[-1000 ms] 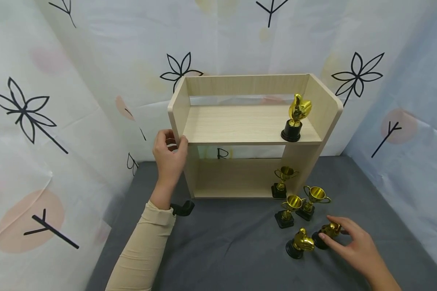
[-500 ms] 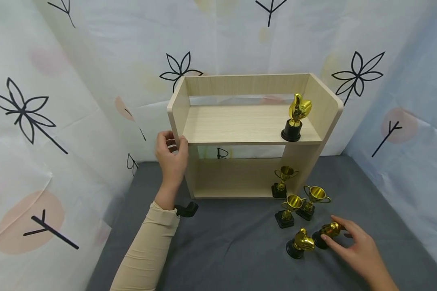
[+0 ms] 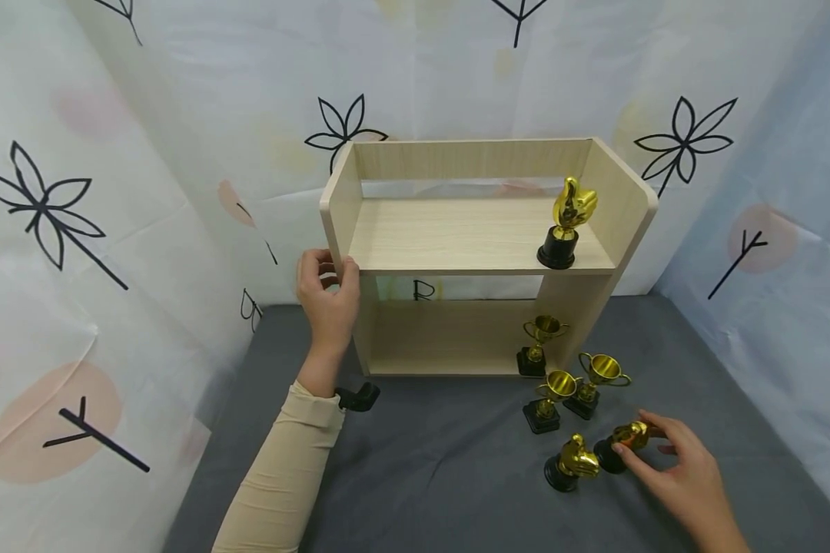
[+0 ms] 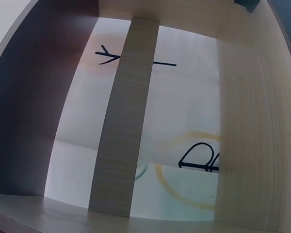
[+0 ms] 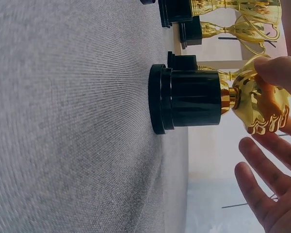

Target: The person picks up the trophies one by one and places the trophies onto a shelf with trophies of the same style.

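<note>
My left hand [image 3: 328, 303] grips the front edge of the left side panel of a two-tier wooden shelf [image 3: 443, 234]. In the left wrist view only the shelf's inside [image 4: 257, 116] shows. At the front right, my right hand [image 3: 692, 472] pinches the gold top of a thumbs-up trophy [image 5: 194, 97] between thumb and fingers. Its black round base is down at the grey cloth. Just left of it stands another thumbs-up trophy [image 3: 577, 461]. A third thumbs-up trophy [image 3: 560, 230] is on the upper tier, at the right.
One gold cup trophy [image 3: 538, 346] stands at the lower tier's right end. Two more, a left cup trophy [image 3: 549, 399] and a right cup trophy [image 3: 595, 384], stand on the grey cloth [image 3: 443, 476] before the shelf. Patterned white cloth [image 3: 180, 230] hangs behind and at both sides.
My right hand has shifted very slightly, its fingers still at the same thumbs-up trophy. The left arm has edged a little to the right. The trophies stand as before.
</note>
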Motion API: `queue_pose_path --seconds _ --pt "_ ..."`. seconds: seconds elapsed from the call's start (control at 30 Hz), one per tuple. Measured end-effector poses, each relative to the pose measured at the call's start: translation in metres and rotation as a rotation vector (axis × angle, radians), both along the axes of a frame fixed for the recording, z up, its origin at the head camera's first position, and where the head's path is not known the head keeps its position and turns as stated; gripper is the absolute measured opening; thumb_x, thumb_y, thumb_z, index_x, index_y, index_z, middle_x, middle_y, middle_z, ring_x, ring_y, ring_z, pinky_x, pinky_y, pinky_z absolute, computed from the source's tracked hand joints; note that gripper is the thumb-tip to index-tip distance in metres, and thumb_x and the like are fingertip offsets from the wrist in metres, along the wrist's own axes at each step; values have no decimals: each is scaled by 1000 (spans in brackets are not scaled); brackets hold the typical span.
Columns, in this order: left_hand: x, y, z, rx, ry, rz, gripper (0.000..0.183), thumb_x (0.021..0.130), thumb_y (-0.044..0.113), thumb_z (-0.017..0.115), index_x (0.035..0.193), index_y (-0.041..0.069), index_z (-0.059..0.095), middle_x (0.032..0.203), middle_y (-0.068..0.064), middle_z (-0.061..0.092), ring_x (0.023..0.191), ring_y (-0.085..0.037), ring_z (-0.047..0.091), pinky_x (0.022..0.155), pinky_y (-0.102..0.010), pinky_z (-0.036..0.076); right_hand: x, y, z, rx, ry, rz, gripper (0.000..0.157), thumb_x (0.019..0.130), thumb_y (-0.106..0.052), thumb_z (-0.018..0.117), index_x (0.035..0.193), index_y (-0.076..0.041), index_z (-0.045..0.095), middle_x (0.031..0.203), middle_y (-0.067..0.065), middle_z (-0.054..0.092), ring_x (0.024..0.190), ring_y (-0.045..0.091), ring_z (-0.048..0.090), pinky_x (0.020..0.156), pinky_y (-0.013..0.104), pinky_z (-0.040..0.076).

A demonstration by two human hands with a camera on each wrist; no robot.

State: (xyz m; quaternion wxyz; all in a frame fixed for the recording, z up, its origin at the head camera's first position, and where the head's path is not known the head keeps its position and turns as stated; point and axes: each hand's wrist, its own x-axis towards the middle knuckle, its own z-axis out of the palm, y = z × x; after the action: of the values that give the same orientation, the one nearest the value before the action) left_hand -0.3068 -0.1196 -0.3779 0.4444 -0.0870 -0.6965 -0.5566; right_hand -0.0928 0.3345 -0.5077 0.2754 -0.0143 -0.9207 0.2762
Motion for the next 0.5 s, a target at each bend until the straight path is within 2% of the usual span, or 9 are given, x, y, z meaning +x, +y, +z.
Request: queue_pose_path --seconds 0.37,0.5 --pt "1 0 0 11 17 -27 16 98 12 66 104 -3 64 104 -20 58 94 -24 59 76 -37 53 3 -6 0 -29 -20 -46 58 72 -10 97 123 -3 71 114 14 70 97 -32 36 71 -2 40" --pt "0 0 0 19 18 -26 17 97 8 66 105 -6 63 104 -23 58 95 -32 59 76 -41 53 4 -6 0 -32 -10 -43 58 71 -9 97 123 -3 71 113 14 69 97 -32 36 71 -2 41"
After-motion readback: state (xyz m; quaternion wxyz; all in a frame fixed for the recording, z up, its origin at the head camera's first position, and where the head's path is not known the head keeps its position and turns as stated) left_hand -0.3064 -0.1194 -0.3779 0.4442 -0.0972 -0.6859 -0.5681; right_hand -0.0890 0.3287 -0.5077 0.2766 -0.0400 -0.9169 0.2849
